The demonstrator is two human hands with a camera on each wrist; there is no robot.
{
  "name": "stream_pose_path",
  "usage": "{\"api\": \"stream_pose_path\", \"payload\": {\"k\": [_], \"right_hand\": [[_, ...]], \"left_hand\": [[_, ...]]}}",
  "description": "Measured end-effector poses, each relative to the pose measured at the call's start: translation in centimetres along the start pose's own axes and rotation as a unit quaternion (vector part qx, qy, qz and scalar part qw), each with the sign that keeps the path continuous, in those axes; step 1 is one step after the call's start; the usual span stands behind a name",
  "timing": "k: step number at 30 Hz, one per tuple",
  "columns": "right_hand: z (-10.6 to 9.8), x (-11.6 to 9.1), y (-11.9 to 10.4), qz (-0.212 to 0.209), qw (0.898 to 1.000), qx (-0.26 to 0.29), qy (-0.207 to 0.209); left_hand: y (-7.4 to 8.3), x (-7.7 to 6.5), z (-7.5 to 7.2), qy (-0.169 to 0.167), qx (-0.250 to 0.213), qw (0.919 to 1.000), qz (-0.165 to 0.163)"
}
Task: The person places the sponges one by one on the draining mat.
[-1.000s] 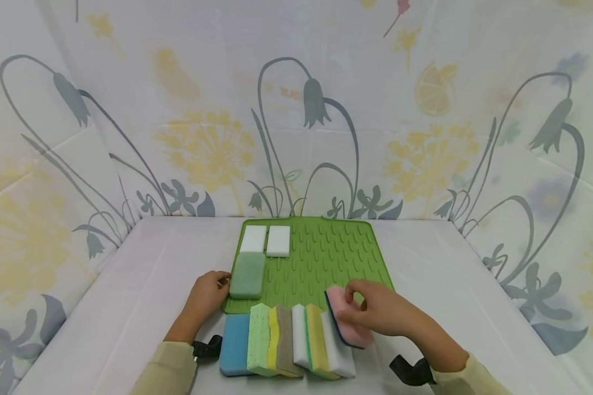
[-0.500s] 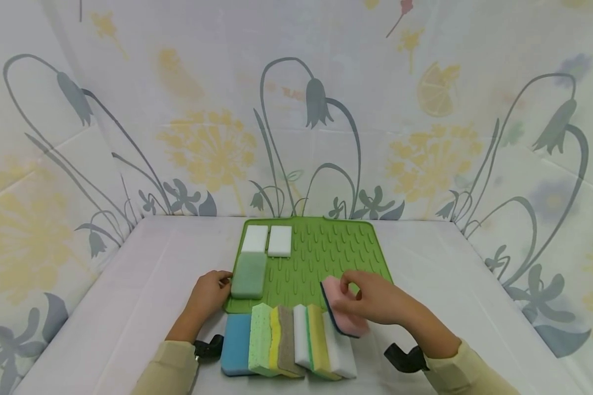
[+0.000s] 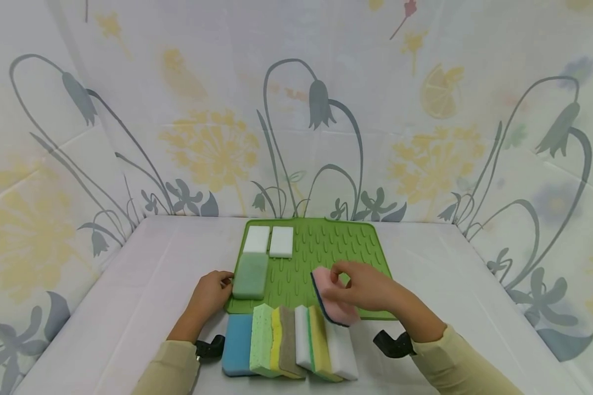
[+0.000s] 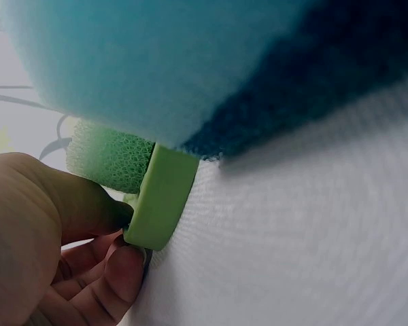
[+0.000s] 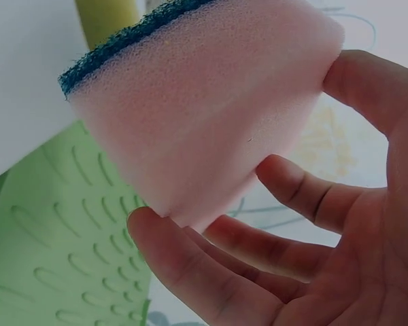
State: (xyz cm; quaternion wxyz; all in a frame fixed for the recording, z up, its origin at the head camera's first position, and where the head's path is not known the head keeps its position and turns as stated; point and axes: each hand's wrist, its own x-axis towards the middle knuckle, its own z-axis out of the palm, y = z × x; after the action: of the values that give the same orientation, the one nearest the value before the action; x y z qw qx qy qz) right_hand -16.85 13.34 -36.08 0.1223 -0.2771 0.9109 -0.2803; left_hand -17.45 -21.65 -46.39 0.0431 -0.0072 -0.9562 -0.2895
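My right hand (image 3: 368, 285) pinches a pink sponge (image 5: 197, 115) with a dark blue scouring layer between thumb and fingers. The sponge is tilted above the front right part of a green ridged mat (image 3: 343, 247). At the mat's left edge, my left hand (image 3: 210, 296) grips the rim, its thumb and fingertips on either side in the left wrist view. Beside that hand a green sponge (image 3: 251, 276) lies on the mat. Behind it are two white sponges, one at the corner (image 3: 257, 239) and another to its right (image 3: 281, 242).
A row of sponges stands in front of the mat: a blue sponge (image 3: 237, 345), a speckled light green one (image 3: 261, 340), a yellow and grey-brown one (image 3: 287, 343), a green-and-yellow one (image 3: 320, 345) and white ones. A patterned cloth (image 3: 296, 148) hangs behind the white table (image 3: 178, 247).
My right hand has carried the pink sponge forward and left, away from the row's right end and over the mat. The left hand has stayed at the mat's edge.
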Motion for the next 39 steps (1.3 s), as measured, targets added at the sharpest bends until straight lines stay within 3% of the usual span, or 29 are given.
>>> {"api": "stream_pose_path", "payload": {"k": [5, 16, 39], "right_hand": [[-0.1, 1.1, -0.4, 0.002, 1.000, 0.001, -0.004], [0.2, 3.8, -1.1, 0.004, 1.000, -0.009, -0.013], [1.8, 8.7, -2.1, 0.028, 0.999, 0.004, -0.024]], "left_hand": [[0.2, -0.1, 0.0, 0.015, 0.000, 0.9998, 0.011], [0.3, 0.1, 0.2, -0.004, 0.001, 0.9999, -0.011], [0.0, 0.2, 0.1, -0.006, 0.001, 0.9999, -0.010]]}}
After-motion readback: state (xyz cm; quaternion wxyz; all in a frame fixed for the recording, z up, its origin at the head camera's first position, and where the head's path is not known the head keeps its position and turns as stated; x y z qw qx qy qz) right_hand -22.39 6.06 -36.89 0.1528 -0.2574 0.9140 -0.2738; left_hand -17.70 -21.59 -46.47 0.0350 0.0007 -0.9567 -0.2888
